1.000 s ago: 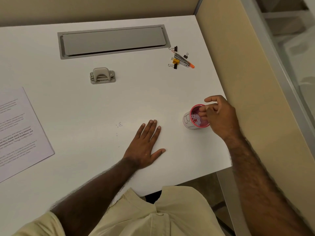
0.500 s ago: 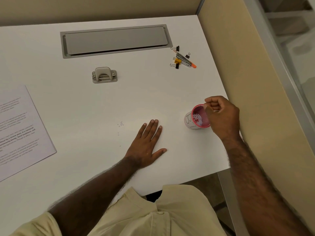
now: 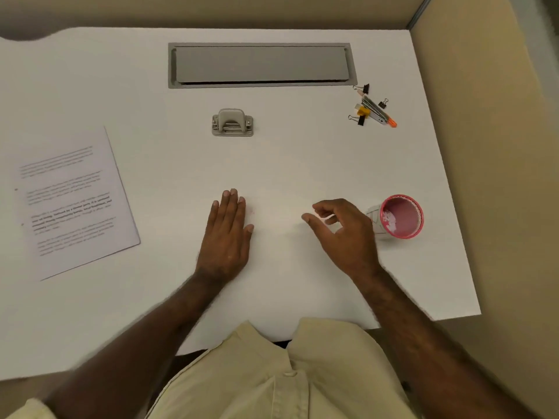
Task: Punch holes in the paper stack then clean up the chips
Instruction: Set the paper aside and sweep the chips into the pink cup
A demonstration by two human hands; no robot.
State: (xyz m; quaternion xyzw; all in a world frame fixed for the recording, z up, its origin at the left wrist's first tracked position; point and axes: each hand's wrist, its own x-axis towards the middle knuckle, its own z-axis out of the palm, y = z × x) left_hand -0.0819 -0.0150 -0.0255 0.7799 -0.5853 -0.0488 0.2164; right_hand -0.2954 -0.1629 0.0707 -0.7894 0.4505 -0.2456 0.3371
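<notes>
White desk (image 3: 151, 86): my left hand (image 3: 227, 237) lies flat, fingers straight; my right hand (image 3: 344, 234) hovers loosely curled, empty. Paper stack (image 3: 72, 201) sits far left, punch (image 3: 232, 123) beyond. Chip cup (image 3: 399, 217) stands just right of my right hand.

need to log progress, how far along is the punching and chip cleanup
Punching looks finished: the paper stack lies aside and the hole punch sits untouched. White chips already lie in the pink cup. In hand: the right hand hovers empty beside the cup, the left hand flat on the desk. Any remaining chips are too blurred to tell.
</notes>
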